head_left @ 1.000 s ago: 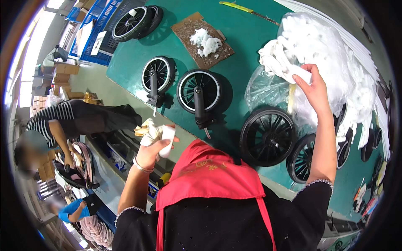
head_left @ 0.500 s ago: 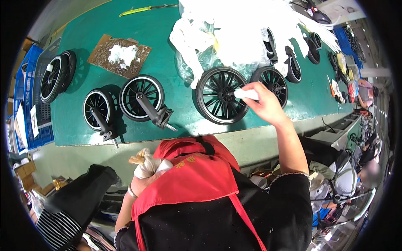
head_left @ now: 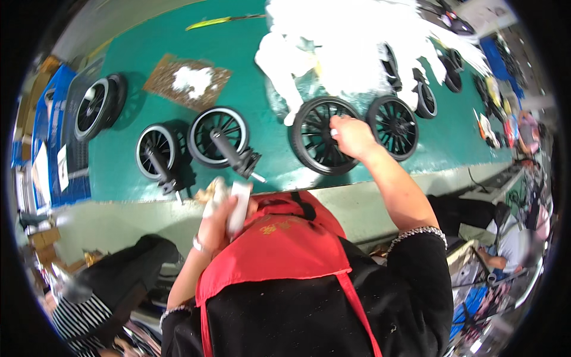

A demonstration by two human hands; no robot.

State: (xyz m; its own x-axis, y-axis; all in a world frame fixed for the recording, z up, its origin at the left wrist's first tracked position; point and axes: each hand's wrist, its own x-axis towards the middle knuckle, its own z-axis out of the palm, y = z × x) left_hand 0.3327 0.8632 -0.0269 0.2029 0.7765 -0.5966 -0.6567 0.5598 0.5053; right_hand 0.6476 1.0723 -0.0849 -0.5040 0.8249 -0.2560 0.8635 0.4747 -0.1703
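Note:
My right hand (head_left: 352, 138) is at the hub of a large black spoked wheel (head_left: 309, 153) that lies flat on the table. Its fingers are closed, with a small white patch at the fingertips; what they grip is mostly hidden. Low at the table's front edge, my left hand (head_left: 215, 229) is wrapped round a white bottle-like object (head_left: 239, 205) and a bunched whitish cloth (head_left: 217, 195). A second black wheel (head_left: 392, 128) lies right of my right hand. To the left are two smaller wheels with fork legs, one in the middle (head_left: 221, 143) and one farther left (head_left: 156, 156).
The green table (head_left: 140, 53) bears a brown board (head_left: 160, 82) with white stuff on it, a yellow knife-like tool (head_left: 208, 24) and a white plastic heap (head_left: 345, 53). Upright wheels (head_left: 95, 110) stand at the left beside a blue crate (head_left: 74, 187). Other people are at both sides.
My left hand has risen toward the table edge, showing the white bottle-like object. The white piece held by my right hand is now mostly out of sight as the fingers reach the hub.

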